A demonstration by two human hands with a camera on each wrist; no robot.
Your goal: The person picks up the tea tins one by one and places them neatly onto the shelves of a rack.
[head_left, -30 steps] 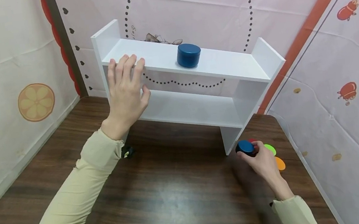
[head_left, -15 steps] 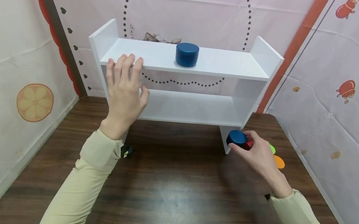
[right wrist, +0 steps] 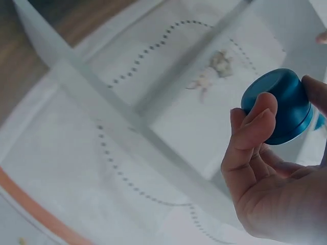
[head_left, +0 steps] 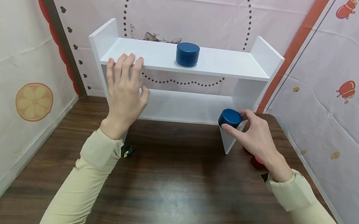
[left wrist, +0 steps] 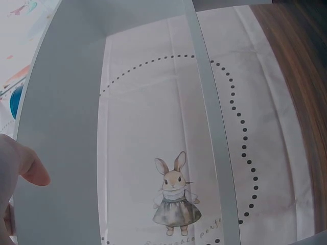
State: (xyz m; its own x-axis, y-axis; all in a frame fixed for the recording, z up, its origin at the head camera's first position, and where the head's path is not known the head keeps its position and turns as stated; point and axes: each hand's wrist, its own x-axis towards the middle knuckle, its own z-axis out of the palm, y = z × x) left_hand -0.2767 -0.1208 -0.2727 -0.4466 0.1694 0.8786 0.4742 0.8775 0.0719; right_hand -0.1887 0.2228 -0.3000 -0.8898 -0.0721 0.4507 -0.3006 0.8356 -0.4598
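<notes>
Blue metallic canister [head_left: 230, 117] is in the right hand [head_left: 257, 136], thumb and fingers clamped on its sides, held up off the table [head_left: 175, 200] by the right end of the lower shelf [head_left: 182, 106]. Left hand [head_left: 124, 97] isn't clamped on anything: fingers apart, tips resting over the front edge of the top shelf [head_left: 227, 63].

Risks, my read:
- Canister could clip the lower shelf's front edge or the right side panel [head_left: 269, 57] if carried too close. Gap is hard to judge; right wrist view is soft.
- Smooth curved wall, fingertip hold only: a knock could twist it loose onto the table.
- White shelf unit looks light. Hard contact on the right could rock it; left fingertips are the only visible brace.
- Second canister [head_left: 188, 54] stands upright near the top shelf's front edge, so rocking could slide it off.
- Red object [head_left: 257, 163] on the table is partly hidden under the right hand; a low pass could bump it.

Surface: dark wood-grain table, slightly glossy, glare patch toward the front.

Room: pale printed cloth [head_left: 188, 5] walls, orange slice print [head_left: 34, 102] on the left, rabbit print [left wrist: 176, 199] visible through the open back.
</notes>
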